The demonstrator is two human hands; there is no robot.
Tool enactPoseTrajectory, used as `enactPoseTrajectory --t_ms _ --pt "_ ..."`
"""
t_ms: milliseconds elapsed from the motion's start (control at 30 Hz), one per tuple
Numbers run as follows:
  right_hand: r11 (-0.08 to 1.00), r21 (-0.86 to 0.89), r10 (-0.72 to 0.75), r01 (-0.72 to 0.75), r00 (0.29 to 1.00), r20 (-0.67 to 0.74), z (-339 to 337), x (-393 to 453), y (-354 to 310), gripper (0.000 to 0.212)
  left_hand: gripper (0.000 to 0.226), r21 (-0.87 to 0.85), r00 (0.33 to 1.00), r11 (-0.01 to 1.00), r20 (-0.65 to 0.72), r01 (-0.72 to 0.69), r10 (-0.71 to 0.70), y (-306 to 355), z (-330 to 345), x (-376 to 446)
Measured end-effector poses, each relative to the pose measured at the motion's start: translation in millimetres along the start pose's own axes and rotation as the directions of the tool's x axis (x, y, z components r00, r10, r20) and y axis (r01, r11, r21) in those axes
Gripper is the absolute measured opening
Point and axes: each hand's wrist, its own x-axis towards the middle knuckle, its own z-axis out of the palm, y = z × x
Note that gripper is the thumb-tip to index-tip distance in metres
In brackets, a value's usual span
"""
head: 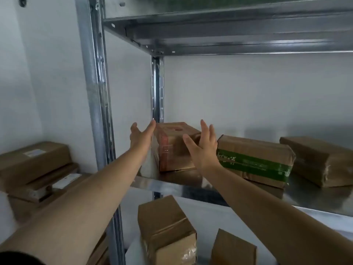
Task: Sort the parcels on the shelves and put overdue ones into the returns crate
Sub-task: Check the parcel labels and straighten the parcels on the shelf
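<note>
**Both hands open at the corner box, nothing held**

I see both arms stretched up to the middle shelf [172, 183] of the metal rack [95, 92]. Left hand [142, 135] has straight fingers alongside the left face of the red-taped box [174, 148]; I can't tell whether it's touching. Right hand [203, 148] is spread wide in front of the box's right side, fingers apart. Neither grip has hold of anything.

Middle shelf, left to right:
- red-taped box, back left corner by the rear post [157, 88]
- green-taped box [254, 159] just beside it, resting on a flatter carton; partly hidden by the right wrist
- plain brown parcel [321, 161] at the right, apart from the green one

Lower shelf: upright brown box [166, 228] with clear tape at its lower corner, and a second box [233, 247] to its right, cut off by the frame edge.

Left of the rack: stack of brown cartons [36, 165] with white labels, against the wall. Label text too blurred to read.

Underside of the upper shelf [229, 31] fills the top of the view.
</note>
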Motion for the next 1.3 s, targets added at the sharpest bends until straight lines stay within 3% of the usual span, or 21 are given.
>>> enactPoseTrajectory --t_ms 100,267,567,667,800,833,967,1100,1233,1300 --pt "0.998 -0.018 0.055 -0.055 0.998 -0.017 0 8 1 0.077 0.091 -0.011 1.000 1.000 0.025 0.017 -0.017 -6 1 11" --pt "0.966 0.207 0.158 -0.158 0.987 0.015 8 15 11 0.075 0.091 -0.015 0.996 1.000 0.080 -0.027 0.028 -25 5 27" --pt "0.927 0.347 0.124 -0.144 0.989 0.079 12 21 27 0.066 0.079 -0.132 0.962 0.989 0.270 0.068 -0.031 -28 7 38" --pt "0.906 0.395 0.126 -0.152 0.988 0.090 11 18 26 0.069 0.102 -0.096 0.953 0.994 0.301 0.061 -0.029 -25 1 43" --pt "0.877 0.432 0.184 -0.210 0.978 0.102 10 18 25 0.074 0.117 -0.053 0.978 0.996 0.200 0.066 -0.054 -38 -5 54" --pt "0.877 0.414 0.219 -0.244 0.970 0.107 10 20 27 0.075 0.111 -0.058 0.988 0.997 0.149 0.051 -0.042 -31 -10 44" --pt "0.919 0.250 0.286 -0.306 0.951 0.114 12 26 33 0.077 0.050 -0.102 0.999 0.994 -0.041 -0.029 0.025 -33 -18 29" --pt "0.952 0.202 0.208 -0.229 0.971 0.120 13 22 35 0.079 0.042 -0.137 0.999 0.990 -0.025 -0.028 0.025 -31 -21 22" --pt "0.918 0.338 0.127 -0.209 0.960 0.249 8 17 32 0.118 0.038 -0.191 0.995 0.982 0.094 0.000 0.018 -30 -20 18" --pt "0.907 0.384 0.076 -0.176 0.962 0.261 5 18 32 0.099 0.036 -0.256 0.992 0.967 0.123 0.009 0.023 -28 -22 16"
